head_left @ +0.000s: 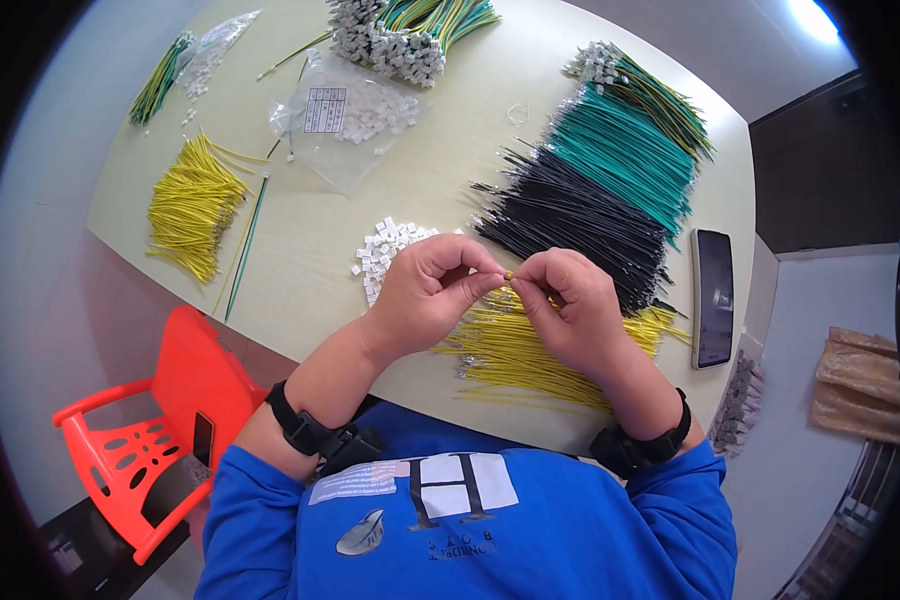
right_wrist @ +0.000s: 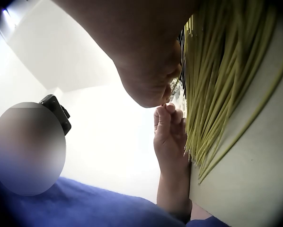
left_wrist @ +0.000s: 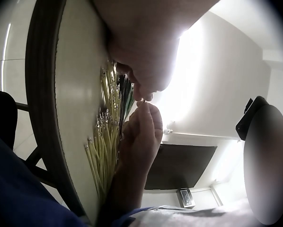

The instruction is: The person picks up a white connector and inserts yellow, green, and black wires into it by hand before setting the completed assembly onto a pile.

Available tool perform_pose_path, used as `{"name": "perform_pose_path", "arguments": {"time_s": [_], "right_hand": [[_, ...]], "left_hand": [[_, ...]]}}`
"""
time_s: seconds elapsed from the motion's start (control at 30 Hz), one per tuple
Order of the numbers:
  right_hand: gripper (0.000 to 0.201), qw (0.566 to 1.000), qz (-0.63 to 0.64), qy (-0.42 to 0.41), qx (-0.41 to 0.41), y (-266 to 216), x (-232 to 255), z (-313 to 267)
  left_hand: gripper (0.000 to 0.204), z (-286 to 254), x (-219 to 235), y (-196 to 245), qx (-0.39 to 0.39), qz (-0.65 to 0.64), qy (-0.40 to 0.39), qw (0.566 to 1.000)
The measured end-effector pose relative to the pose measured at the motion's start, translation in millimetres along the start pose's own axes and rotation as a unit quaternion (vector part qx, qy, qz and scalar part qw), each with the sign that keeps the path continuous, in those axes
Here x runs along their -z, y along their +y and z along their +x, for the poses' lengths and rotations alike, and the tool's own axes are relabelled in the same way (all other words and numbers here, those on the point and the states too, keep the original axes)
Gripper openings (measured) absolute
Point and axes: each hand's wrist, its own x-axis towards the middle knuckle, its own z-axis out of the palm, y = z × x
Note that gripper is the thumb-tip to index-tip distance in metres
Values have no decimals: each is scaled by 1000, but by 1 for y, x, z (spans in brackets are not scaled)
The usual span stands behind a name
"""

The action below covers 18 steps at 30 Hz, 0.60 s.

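Both hands meet fingertip to fingertip over the table. My left hand (head_left: 422, 292) pinches a small yellow piece (head_left: 508, 276) between thumb and forefinger, and my right hand (head_left: 573, 312) pinches it from the other side; whether it is a wire end cannot be told. Beneath the hands lie loose yellow wires (head_left: 530, 370). Just left of my left hand is a pile of white connectors (head_left: 382, 250). In the left wrist view my right hand (left_wrist: 142, 135) faces my left; in the right wrist view my left hand (right_wrist: 170, 142) touches my right fingertips.
Black wires (head_left: 570, 215), green wires (head_left: 625, 145) and a phone (head_left: 712, 300) lie to the right. Beyond the hands are a bag of connectors (head_left: 345, 115) and a finished-looking wire bundle (head_left: 400, 45). Yellow wires (head_left: 192, 205) lie far left, near a red chair (head_left: 195, 370).
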Motion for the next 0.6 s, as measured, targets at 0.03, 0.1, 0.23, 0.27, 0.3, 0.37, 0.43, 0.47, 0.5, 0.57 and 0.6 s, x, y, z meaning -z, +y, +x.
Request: {"name": "perform_pose_path", "arguments": {"time_s": [0.03, 0.1, 0.23, 0.27, 0.3, 0.37, 0.43, 0.47, 0.5, 0.57, 0.6], "right_hand": [[7, 1000, 3, 2, 3, 0, -1, 0], [7, 1000, 6, 5, 6, 0, -1, -1], [8, 1000, 20, 11, 11, 1, -3, -2], [8, 1000, 22, 13, 13, 1, -3, -2], [8, 999, 24, 15, 14, 1, -4, -2], [8, 999, 26, 17, 16, 1, -4, -2], [8, 999, 24, 14, 19, 2, -4, -2], [8, 999, 24, 13, 21, 2, -4, -2], [8, 999, 24, 13, 20, 2, -4, -2], [8, 999, 24, 12, 20, 1, -4, -2], [8, 999, 24, 12, 20, 1, -4, -2]], "left_hand": [[4, 0, 0, 0, -4, -6, 0, 1000], [4, 0, 0, 0, -8, -12, -1, 1000], [6, 0, -1, -1, -15, -25, -7, 1000], [5, 0, -2, -1, -23, -31, 3, 999], [5, 0, -3, -2, -31, -37, 12, 999], [5, 0, -4, -3, -39, -43, 22, 998], [4, 0, -3, -4, -37, -32, 20, 999], [4, 0, -3, -5, -36, -27, 20, 999], [4, 0, -2, -4, -36, -28, 19, 999], [6, -1, 0, -3, -21, -20, 1, 1000], [8, -1, 1, -2, -14, -16, -9, 1000]]}}
